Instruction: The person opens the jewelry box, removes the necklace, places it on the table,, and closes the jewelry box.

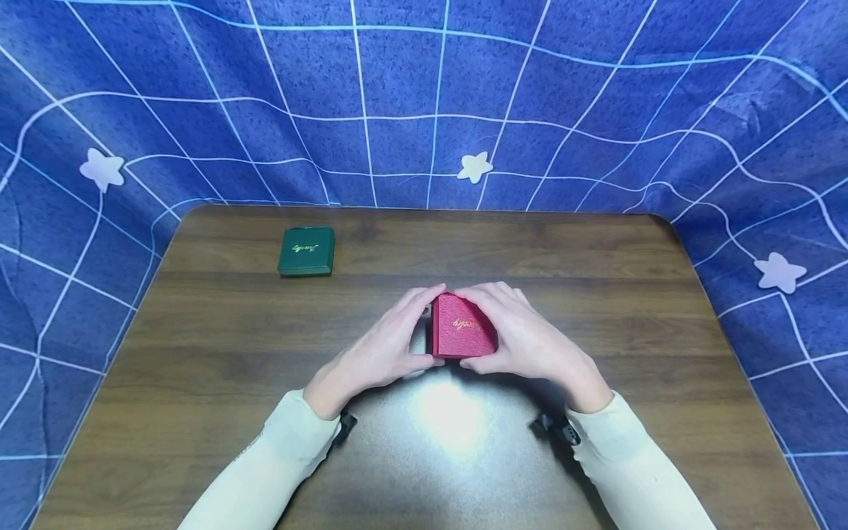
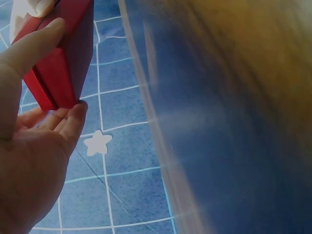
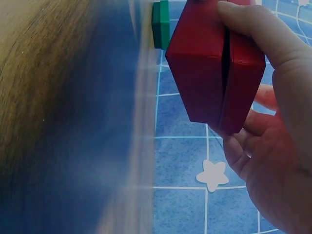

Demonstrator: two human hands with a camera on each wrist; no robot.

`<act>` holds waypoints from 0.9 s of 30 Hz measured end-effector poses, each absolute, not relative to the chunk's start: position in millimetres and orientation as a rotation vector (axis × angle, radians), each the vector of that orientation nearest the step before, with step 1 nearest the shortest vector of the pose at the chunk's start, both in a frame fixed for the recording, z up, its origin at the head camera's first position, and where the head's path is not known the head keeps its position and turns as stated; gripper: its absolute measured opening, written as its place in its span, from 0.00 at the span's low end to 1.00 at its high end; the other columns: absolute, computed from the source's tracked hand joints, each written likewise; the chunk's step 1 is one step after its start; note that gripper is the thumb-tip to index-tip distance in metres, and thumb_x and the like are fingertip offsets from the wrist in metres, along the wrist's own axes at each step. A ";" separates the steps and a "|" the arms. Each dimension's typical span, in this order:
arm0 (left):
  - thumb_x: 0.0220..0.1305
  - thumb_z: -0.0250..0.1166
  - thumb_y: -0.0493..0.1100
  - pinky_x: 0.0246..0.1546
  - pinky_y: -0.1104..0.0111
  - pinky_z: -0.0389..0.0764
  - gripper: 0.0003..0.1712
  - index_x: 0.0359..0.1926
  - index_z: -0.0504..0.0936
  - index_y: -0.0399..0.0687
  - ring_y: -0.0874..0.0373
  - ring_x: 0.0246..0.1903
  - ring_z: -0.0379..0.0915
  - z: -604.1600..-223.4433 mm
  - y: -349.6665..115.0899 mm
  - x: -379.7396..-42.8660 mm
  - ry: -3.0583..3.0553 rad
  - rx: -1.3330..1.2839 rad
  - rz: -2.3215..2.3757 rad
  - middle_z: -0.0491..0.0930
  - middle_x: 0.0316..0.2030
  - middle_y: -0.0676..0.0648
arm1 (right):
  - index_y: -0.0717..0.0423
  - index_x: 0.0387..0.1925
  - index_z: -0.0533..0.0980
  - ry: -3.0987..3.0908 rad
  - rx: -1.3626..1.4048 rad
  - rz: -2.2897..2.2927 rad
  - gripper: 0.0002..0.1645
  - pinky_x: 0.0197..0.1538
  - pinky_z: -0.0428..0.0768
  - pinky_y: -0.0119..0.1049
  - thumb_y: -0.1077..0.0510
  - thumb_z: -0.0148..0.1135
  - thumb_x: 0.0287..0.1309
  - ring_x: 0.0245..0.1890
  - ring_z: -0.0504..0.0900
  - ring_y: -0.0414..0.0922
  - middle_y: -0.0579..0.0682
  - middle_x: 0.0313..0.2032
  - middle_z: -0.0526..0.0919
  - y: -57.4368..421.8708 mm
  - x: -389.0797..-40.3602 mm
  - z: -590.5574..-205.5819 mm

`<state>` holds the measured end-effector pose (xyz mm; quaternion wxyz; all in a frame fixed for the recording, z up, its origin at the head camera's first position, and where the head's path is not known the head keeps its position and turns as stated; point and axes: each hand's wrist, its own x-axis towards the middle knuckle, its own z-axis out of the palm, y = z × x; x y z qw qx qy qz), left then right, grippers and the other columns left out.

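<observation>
A small red jewelry box [image 1: 460, 338] with gold lettering on its lid is between my two hands over the middle of the table. My left hand [image 1: 387, 340] grips its left end, thumb on the near side and fingertips on the far side. At the opposite end my right hand [image 1: 530, 344] holds it in the same way, covering the far right corner. In the right wrist view a thin dark gap runs between the lid [image 3: 246, 73] and the base [image 3: 202, 83]. The left wrist view shows the thumb [image 2: 36, 48] along the seam.
Toward the back left of the wooden table [image 1: 218, 346] lies a green jewelry box [image 1: 306, 254] with gold lettering. Behind the table hangs a blue cloth [image 1: 397, 81] with white lines and star shapes. A bright glare spot [image 1: 457, 412] shows on the near tabletop.
</observation>
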<state>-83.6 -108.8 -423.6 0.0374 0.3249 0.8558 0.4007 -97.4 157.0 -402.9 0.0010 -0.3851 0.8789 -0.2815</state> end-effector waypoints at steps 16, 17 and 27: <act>0.54 0.84 0.37 0.73 0.58 0.67 0.57 0.79 0.61 0.37 0.52 0.69 0.67 -425.2 -113.7 -86.7 2.663 1.053 1.231 0.68 0.70 0.42 | 0.50 0.75 0.67 2.800 -1.246 -0.864 0.57 0.61 0.67 0.49 0.42 0.85 0.46 0.64 0.69 0.48 0.48 0.64 0.75 161.1 -98.4 -400.1; 0.54 0.84 0.38 0.73 0.58 0.67 0.56 0.79 0.62 0.37 0.52 0.69 0.67 -425.3 -114.1 -86.8 2.666 1.051 1.225 0.68 0.70 0.42 | 0.50 0.75 0.67 2.804 -1.248 -0.861 0.57 0.61 0.66 0.50 0.42 0.85 0.46 0.64 0.69 0.48 0.49 0.64 0.75 161.3 -98.3 -399.9; 0.54 0.84 0.39 0.73 0.57 0.68 0.54 0.76 0.63 0.39 0.53 0.68 0.67 -427.1 -116.6 -85.1 2.679 0.980 1.223 0.67 0.70 0.43 | 0.48 0.75 0.66 2.783 -1.213 -0.867 0.56 0.60 0.63 0.48 0.43 0.83 0.47 0.64 0.66 0.46 0.44 0.64 0.74 167.0 -97.0 -395.6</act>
